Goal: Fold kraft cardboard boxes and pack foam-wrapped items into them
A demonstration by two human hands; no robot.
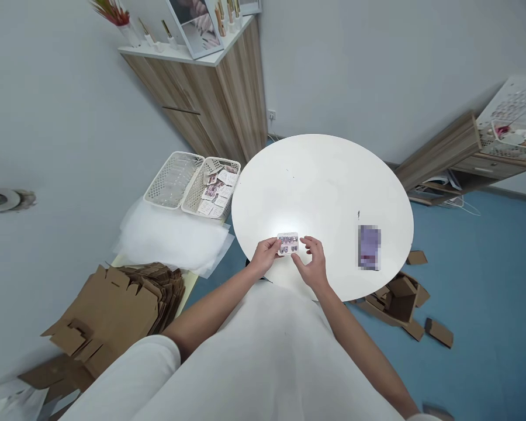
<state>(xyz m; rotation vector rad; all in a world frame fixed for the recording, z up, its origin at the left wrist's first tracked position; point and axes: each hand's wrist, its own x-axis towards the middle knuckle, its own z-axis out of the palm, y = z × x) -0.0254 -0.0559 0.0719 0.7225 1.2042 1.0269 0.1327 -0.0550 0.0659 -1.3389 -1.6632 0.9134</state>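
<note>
A small clear packet of press-on nails (288, 243) is held just above the near edge of the round white table (319, 187). My left hand (266, 255) pinches its left side with fingers closed on it. My right hand (312, 260) is at its right side, fingers curled, with the fingertips at or touching the packet's lower right corner. A blurred purple item (369, 247) lies on the table to the right of my hands.
Two white baskets (193, 181), one with several similar packets, sit left of the table over white foam sheets (170, 237). Flattened cardboard boxes (114, 310) pile at the left. Cardboard scraps (398, 298) lie on the blue floor at right. Wooden cabinets (219, 93) stand behind.
</note>
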